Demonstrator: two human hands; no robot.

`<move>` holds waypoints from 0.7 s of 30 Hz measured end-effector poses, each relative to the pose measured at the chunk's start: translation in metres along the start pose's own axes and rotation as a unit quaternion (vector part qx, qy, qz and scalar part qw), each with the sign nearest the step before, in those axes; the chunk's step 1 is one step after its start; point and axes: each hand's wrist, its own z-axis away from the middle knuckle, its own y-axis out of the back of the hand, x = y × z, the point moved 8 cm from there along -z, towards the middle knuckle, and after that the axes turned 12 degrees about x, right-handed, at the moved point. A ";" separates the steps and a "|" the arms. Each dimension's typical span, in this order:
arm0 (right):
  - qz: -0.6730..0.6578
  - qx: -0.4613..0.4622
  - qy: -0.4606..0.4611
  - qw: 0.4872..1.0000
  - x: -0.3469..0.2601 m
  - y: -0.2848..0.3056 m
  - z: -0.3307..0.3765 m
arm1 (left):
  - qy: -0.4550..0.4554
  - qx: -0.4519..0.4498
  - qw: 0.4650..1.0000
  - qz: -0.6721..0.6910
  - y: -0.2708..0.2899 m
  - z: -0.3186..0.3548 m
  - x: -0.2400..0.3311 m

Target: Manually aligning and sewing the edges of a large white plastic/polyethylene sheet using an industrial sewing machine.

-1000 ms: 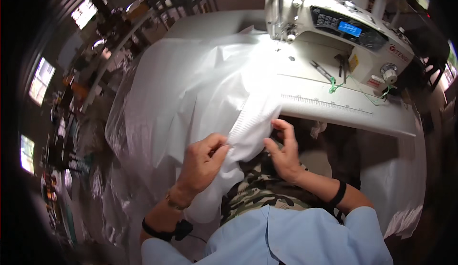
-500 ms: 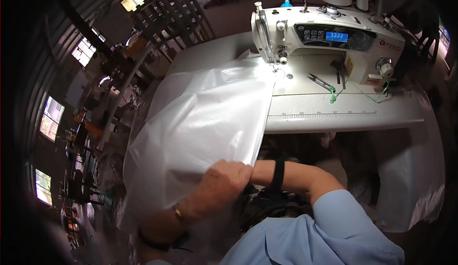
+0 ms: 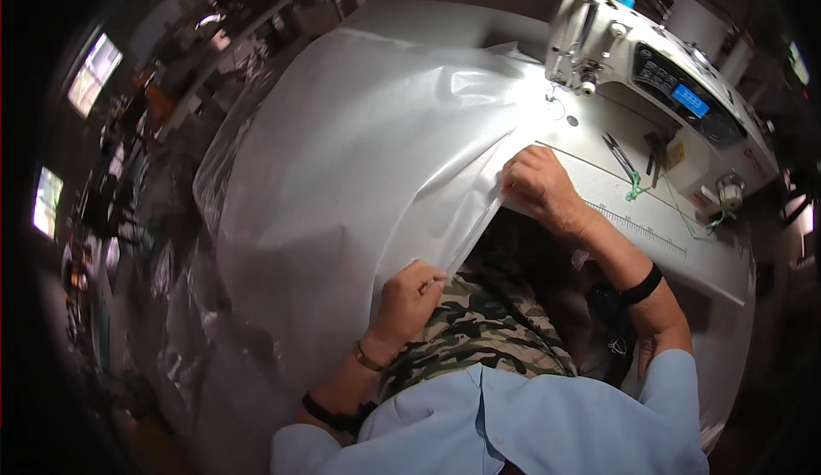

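A large translucent white plastic sheet [image 3: 325,159] spreads over the left of the sewing table, and its far right corner reaches under the needle of a white sewing machine [image 3: 590,47]. Along the sheet's right edge, a little in front of the needle, my right hand [image 3: 543,188] has its fingers closed on the edge. Nearer to me, above my lap, my left hand [image 3: 412,297] grips the same edge lower down with curled fingers. Between the two hands the edge runs slantwise in folds.
On the machine bed lie tweezers or thread snips [image 3: 620,155] with green thread [image 3: 634,188] and a small dark tool [image 3: 655,150]. A ruler strip [image 3: 641,231] runs along the table front. Crumpled clear plastic [image 3: 184,304] hangs at the left.
My hands, earlier together at the sheet's near edge, are now apart: the right has moved up toward the needle, the left stays low. The view has turned, and the machine sits further right.
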 end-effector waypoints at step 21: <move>-0.059 -0.117 -0.034 0.991 0.030 -0.012 -0.001 | -0.055 0.145 0.988 -0.015 0.019 -0.010 0.043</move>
